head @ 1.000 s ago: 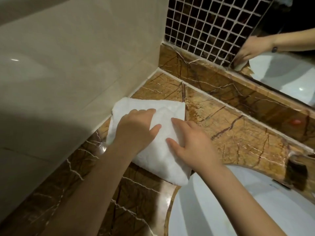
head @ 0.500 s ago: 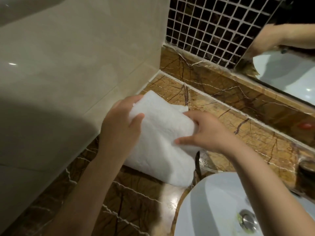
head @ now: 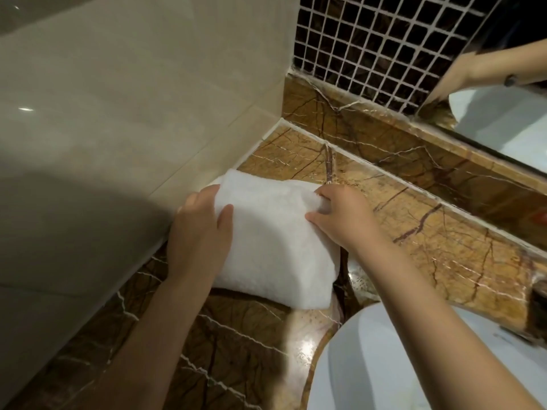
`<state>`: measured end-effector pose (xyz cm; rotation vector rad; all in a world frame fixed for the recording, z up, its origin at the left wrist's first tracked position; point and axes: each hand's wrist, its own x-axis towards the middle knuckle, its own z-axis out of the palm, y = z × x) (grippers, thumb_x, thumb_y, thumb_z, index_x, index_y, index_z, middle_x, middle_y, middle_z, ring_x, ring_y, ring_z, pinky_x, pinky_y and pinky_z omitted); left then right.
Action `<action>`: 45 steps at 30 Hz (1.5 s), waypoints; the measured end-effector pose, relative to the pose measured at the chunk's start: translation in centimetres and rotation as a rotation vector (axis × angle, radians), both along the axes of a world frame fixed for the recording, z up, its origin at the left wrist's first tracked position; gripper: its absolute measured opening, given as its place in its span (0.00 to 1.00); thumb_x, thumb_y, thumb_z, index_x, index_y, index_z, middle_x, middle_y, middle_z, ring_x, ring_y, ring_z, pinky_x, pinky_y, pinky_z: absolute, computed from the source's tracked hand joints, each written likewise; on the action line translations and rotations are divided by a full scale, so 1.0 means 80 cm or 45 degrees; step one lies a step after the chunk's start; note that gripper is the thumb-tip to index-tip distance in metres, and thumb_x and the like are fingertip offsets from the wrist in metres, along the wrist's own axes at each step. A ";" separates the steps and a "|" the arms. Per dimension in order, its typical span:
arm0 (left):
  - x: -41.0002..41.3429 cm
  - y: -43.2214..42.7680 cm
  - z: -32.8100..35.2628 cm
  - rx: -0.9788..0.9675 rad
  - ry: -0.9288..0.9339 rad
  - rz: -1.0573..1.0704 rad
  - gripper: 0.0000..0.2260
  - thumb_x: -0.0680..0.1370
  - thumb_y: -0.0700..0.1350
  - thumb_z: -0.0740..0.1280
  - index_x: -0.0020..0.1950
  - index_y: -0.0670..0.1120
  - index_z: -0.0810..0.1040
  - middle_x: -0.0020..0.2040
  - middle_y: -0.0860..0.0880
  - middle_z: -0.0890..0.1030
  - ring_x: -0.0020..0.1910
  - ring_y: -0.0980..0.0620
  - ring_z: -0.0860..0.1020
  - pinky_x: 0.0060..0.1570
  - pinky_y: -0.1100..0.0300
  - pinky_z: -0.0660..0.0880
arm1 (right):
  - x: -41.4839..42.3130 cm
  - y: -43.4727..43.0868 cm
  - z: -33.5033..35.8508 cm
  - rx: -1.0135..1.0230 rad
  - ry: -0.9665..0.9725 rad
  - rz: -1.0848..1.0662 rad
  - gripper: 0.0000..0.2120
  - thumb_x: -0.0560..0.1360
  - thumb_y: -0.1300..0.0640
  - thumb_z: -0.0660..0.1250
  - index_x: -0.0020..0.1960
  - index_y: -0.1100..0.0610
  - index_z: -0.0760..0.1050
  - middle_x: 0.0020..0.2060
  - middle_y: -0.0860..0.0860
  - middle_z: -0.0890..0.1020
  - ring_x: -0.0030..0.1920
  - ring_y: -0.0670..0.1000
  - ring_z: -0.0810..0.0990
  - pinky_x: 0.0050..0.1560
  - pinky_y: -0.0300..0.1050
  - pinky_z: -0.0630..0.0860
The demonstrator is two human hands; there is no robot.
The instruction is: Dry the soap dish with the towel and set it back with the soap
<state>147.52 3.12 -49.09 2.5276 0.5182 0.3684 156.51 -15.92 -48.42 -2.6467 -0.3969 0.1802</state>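
Note:
A folded white towel (head: 272, 241) is held up over the brown marble counter (head: 429, 250) near the corner by the beige wall. My left hand (head: 201, 232) grips the towel's left edge, thumb on top. My right hand (head: 340, 217) pinches its upper right corner. The towel's lower end hangs toward the basin. No soap dish and no soap show in the view; whether anything is wrapped inside the towel cannot be told.
The white basin (head: 414, 365) lies at the lower right. A beige tiled wall (head: 118, 113) rises on the left. Dark mosaic tiles (head: 370, 39) and a mirror (head: 509, 113) stand behind a raised marble ledge (head: 414, 149). A dark tap base (head: 537, 303) shows at the right edge.
The towel lay flat on the counter under both hands; both hands have since lifted it and now hold it by its left edge and upper right corner.

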 end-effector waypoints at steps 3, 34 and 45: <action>-0.003 0.002 0.002 0.015 0.027 -0.095 0.16 0.78 0.46 0.62 0.66 0.46 0.71 0.61 0.43 0.78 0.55 0.45 0.75 0.51 0.56 0.67 | -0.014 -0.009 -0.002 -0.054 0.050 -0.043 0.15 0.68 0.55 0.73 0.52 0.59 0.79 0.44 0.52 0.82 0.44 0.53 0.77 0.37 0.41 0.70; 0.004 0.001 0.002 0.055 0.073 -0.121 0.16 0.80 0.43 0.58 0.67 0.41 0.71 0.62 0.40 0.77 0.60 0.39 0.74 0.58 0.50 0.68 | -0.055 -0.045 -0.004 0.056 -0.121 -0.176 0.07 0.70 0.63 0.65 0.48 0.58 0.75 0.39 0.53 0.78 0.39 0.54 0.76 0.36 0.49 0.73; 0.013 -0.053 0.178 0.381 -0.081 -0.439 0.25 0.77 0.60 0.56 0.70 0.48 0.67 0.68 0.42 0.72 0.67 0.42 0.69 0.61 0.48 0.68 | -0.066 -0.065 0.167 -0.041 -0.446 0.009 0.22 0.74 0.46 0.65 0.65 0.53 0.70 0.56 0.52 0.79 0.55 0.53 0.78 0.50 0.48 0.76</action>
